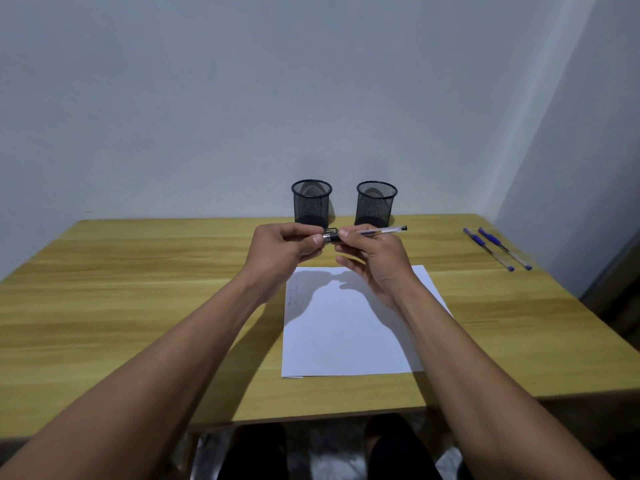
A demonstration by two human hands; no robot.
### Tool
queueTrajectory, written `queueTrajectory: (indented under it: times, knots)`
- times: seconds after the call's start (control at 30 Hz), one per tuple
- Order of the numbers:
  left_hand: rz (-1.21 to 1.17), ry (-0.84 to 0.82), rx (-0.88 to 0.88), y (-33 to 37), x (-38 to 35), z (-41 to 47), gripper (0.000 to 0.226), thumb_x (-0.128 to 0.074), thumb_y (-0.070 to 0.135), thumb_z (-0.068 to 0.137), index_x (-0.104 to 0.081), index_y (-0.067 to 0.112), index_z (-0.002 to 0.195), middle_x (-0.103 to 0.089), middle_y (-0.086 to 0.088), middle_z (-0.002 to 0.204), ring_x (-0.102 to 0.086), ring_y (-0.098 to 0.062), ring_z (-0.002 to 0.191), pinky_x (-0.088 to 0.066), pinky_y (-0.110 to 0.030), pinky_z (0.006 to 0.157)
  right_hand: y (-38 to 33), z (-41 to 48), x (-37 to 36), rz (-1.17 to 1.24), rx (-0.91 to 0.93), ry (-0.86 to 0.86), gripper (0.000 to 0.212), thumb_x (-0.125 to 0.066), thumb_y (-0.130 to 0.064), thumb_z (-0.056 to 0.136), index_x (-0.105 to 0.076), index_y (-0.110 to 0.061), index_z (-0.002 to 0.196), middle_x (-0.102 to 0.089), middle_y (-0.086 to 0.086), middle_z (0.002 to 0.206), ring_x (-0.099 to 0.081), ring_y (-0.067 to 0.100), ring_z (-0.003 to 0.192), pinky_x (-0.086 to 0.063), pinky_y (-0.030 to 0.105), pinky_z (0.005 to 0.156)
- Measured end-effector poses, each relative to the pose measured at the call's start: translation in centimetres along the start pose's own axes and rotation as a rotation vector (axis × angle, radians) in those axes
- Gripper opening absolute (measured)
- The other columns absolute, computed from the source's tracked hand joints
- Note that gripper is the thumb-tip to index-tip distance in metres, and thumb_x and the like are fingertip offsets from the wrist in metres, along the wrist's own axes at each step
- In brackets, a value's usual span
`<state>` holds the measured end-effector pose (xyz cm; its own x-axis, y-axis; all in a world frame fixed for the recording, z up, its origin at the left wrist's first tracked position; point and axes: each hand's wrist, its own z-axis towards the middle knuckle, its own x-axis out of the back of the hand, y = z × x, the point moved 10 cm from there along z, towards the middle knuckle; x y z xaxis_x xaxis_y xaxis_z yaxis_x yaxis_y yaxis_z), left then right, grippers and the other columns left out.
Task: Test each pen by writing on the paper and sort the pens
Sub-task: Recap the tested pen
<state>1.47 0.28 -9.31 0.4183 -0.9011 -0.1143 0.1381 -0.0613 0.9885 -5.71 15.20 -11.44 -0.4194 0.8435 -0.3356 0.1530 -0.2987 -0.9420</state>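
Observation:
I hold a clear-barrelled pen with black parts [379, 232] level above the table, between both hands. My left hand [280, 251] pinches its black cap end, and my right hand [372, 261] grips the barrel just beside it. The pen's tail points right. Below the hands lies a white sheet of paper [346, 337] with a few faint scribbles near its upper left corner. Two blue-capped pens [497, 249] lie side by side at the table's far right.
Two black mesh pen cups stand at the back of the wooden table [138, 299], the left cup [311, 202] and the right cup [375, 204]; both look empty. A wall rises right behind them. My knees show under the near edge.

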Motion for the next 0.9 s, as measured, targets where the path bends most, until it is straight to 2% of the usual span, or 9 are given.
queueTrajectory:
  times: [0.2, 0.27, 0.47, 0.57, 0.63, 0.73, 0.83, 0.9]
  knots:
    - [-0.017, 0.002, 0.02, 0.1, -0.4, 0.7, 0.007, -0.069, -0.002, 0.086, -0.072, 0.0, 0.093, -0.07, -0.011, 0.085, -0.069, -0.018, 0.078, -0.058, -0.024, 0.079, -1.3, 0.0, 0.7, -0.016, -0.017, -0.036, 0.005, -0.07, -0.014, 0.093, -0.071, -0.011, 0.096, -0.077, 0.004, 0.083, -0.073, 0.012, 0.077, -0.062, 0.028, 0.068]
    - [-0.023, 0.01, 0.02, 0.2, -0.4, 1.0, 0.008, -0.069, -0.002, 0.086, -0.071, 0.0, 0.094, -0.069, -0.013, 0.087, -0.068, -0.019, 0.079, -0.058, -0.025, 0.081, -2.4, 0.0, 1.9, -0.063, 0.01, -0.009, 0.003, -0.07, -0.01, 0.092, -0.073, -0.012, 0.093, -0.075, 0.003, 0.082, -0.071, 0.013, 0.077, -0.06, 0.027, 0.064]
    - [0.037, -0.03, 0.016, -0.1, -2.8, 1.4, 0.007, -0.068, -0.001, 0.087, -0.072, 0.002, 0.093, -0.067, -0.01, 0.084, -0.066, -0.019, 0.08, -0.059, -0.028, 0.083, -5.7, -0.4, 5.4, -0.475, 0.13, 0.038, 0.004, -0.082, -0.011, 0.081, -0.079, -0.014, 0.084, -0.071, -0.005, 0.075, -0.062, 0.008, 0.072, -0.052, 0.027, 0.064]
    - [0.069, -0.071, -0.002, -0.4, -5.1, 2.1, 0.008, -0.069, -0.001, 0.087, -0.072, 0.005, 0.091, -0.065, -0.01, 0.082, -0.064, -0.017, 0.078, -0.059, -0.027, 0.08, -7.0, -0.9, 7.1, -0.651, 0.186, 0.058, 0.007, -0.082, -0.008, 0.08, -0.08, -0.014, 0.082, -0.07, 0.002, 0.072, -0.057, 0.008, 0.065, -0.043, 0.021, 0.061]
    - [0.1, -0.103, -0.018, -0.6, -6.9, 2.6, 0.009, -0.068, -0.001, 0.087, -0.072, 0.005, 0.093, -0.063, -0.008, 0.078, -0.063, -0.013, 0.073, -0.059, -0.025, 0.077, -7.4, -1.2, 8.5, -0.767, 0.207, 0.075, 0.006, -0.082, -0.009, 0.081, -0.081, -0.014, 0.084, -0.07, 0.005, 0.071, -0.057, 0.007, 0.064, -0.042, 0.02, 0.062]
    - [0.121, -0.154, -0.026, -0.9, -10.1, 3.2, 0.012, -0.069, -0.001, 0.087, -0.072, 0.007, 0.095, -0.063, 0.0, 0.069, -0.062, -0.006, 0.065, -0.059, -0.025, 0.075, -7.9, -1.5, 11.1, -0.927, 0.22, 0.122, 0.006, -0.081, -0.016, 0.082, -0.08, -0.022, 0.082, -0.069, -0.006, 0.069, -0.057, 0.003, 0.064, -0.043, 0.021, 0.063]
    - [0.152, -0.207, -0.03, -1.6, -13.2, 4.0, 0.019, -0.069, 0.001, 0.086, -0.07, 0.01, 0.103, -0.067, -0.002, 0.08, -0.064, -0.01, 0.075, -0.059, -0.029, 0.079, -8.8, -1.9, 14.0, -0.992, 0.244, 0.209, 0.009, -0.077, -0.018, 0.085, -0.078, -0.026, 0.081, -0.072, -0.003, 0.076, -0.054, 0.0, 0.06, -0.043, 0.014, 0.055]
    - [0.245, -0.218, -0.059, -2.2, -15.1, 4.8, 0.023, -0.072, 0.01, 0.087, -0.069, 0.011, 0.11, -0.069, -0.002, 0.087, -0.064, -0.011, 0.08, -0.058, -0.029, 0.079, -9.2, -2.2, 16.2, -1.039, 0.24, 0.287, 0.012, -0.074, -0.019, 0.087, -0.075, -0.028, 0.079, -0.071, -0.005, 0.078, -0.055, 0.001, 0.062, -0.044, 0.012, 0.056]
